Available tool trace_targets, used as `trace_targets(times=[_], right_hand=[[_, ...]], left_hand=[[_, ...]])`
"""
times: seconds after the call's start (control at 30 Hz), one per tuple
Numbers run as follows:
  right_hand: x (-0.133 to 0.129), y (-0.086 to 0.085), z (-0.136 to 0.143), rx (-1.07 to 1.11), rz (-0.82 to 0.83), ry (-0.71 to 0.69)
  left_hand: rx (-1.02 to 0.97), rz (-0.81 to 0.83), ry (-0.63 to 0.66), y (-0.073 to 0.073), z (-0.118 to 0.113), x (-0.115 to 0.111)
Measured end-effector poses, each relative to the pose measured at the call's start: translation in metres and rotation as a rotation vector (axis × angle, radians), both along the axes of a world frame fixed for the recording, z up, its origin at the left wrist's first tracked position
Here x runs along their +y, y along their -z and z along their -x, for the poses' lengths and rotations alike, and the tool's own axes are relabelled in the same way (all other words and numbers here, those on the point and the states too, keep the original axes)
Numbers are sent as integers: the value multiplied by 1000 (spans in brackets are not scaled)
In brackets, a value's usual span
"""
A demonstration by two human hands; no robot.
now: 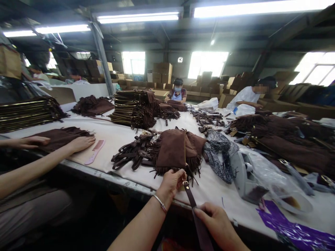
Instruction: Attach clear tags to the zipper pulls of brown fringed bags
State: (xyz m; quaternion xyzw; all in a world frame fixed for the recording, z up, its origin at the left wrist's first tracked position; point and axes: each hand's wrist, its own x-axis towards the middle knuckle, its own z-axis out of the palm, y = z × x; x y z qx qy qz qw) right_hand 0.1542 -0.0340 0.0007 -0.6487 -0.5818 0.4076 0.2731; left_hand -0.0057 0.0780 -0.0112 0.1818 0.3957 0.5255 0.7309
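Note:
A brown fringed pouch (171,150) lies on the white-covered table in front of me, with another partly under it. My left hand (172,183) pinches the metal clasp (185,182) at the end of a dark brown strap, close to the pouch's lower right corner. Whether the clasp is hooked to the pouch is hidden by my fingers. My right hand (216,223) is closed around the strap (191,197) lower down, over the table's front edge. Left of the pouch sits a heap of dark straps (133,151).
A co-worker's hands rest on a brown fringed piece (61,137) at the left, near a pink comb (95,152). Stacked pouches (128,108) stand behind. To the right are a grey speckled cloth (221,153), a tape dispenser (244,176) and a purple plastic bag (295,223).

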Motion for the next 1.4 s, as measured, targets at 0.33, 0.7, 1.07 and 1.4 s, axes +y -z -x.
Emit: trace_targets(times=[0.33,0.7,1.07,1.4], right_hand=[[67,-6,32,210,-21,107],[56,-4,35,266,4,15],[34,-7,58,109,5,-54],[30,-5,59,-260,-299,-52]], left_hand=[[-28,-62,10,12,10,-1],[-138,-47,-40,16,15,-1],[-179,-27,-12,10,19,-7],[191,-210,241,4,26,-99]])
